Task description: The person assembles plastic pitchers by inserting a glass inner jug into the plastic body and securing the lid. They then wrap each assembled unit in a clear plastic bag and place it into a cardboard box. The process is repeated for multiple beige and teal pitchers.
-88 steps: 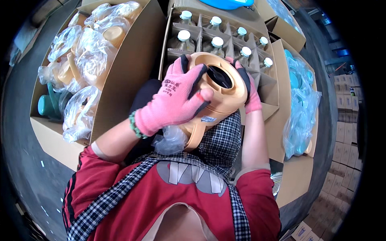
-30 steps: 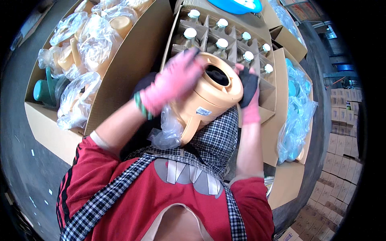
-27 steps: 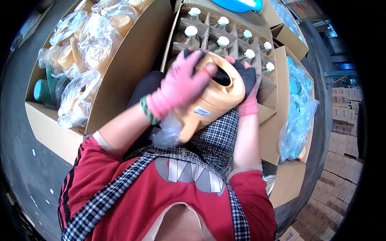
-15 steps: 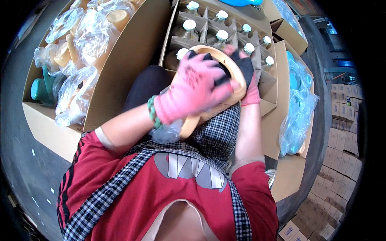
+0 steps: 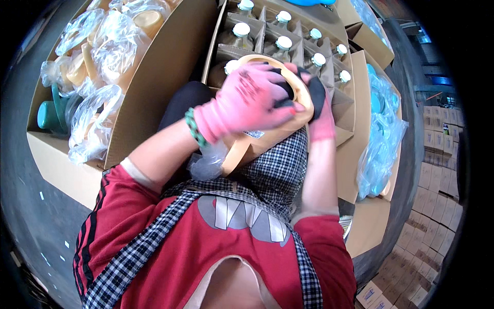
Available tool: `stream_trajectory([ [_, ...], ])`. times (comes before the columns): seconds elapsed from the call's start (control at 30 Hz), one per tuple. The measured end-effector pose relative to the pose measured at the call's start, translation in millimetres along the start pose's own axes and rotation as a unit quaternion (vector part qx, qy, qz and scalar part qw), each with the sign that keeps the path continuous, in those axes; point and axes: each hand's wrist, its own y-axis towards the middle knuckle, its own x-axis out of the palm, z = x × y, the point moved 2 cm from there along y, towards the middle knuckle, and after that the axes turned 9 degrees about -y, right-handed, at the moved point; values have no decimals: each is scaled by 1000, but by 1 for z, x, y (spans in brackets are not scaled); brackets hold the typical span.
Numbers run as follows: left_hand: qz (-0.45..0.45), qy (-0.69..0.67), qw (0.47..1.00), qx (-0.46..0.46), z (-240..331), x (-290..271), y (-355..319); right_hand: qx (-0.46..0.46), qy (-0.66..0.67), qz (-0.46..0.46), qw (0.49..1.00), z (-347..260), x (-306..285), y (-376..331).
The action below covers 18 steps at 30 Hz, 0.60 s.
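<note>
A tan plastic jug-shaped casing (image 5: 247,149) rests on my lap, its round open top facing away from me. My left hand (image 5: 247,105), in a pink glove, lies across that opening and grips its rim. My right hand (image 5: 319,110), in a pink and black glove, holds the casing's right side. A scrap of clear plastic film (image 5: 208,165) hangs under my left wrist. Just beyond the casing stands a divided cardboard box (image 5: 342,110) of glass flasks with white caps (image 5: 285,44).
A large cardboard box (image 5: 144,92) at the left holds several tan parts wrapped in clear bags (image 5: 98,118) and a green part (image 5: 49,116). At the right, a clear bag of blue lids (image 5: 383,139) lies in another box. Small stacked cartons (image 5: 437,170) stand far right.
The casing has tipped up and been drawn closer, so its opening now faces away. My left hand slid from its side onto the rim of the opening. My right hand kept its hold.
</note>
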Motion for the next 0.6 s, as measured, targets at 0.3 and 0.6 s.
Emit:
stream_trajectory([
  [0.3, 0, 32, 998, 47, -5, 1, -7, 66, 60, 64, 994, -15, 6, -3],
  [0.6, 95, -668, 640, -368, -139, 19, -32, -196, -540, -26, 818, -67, 49, -34],
])
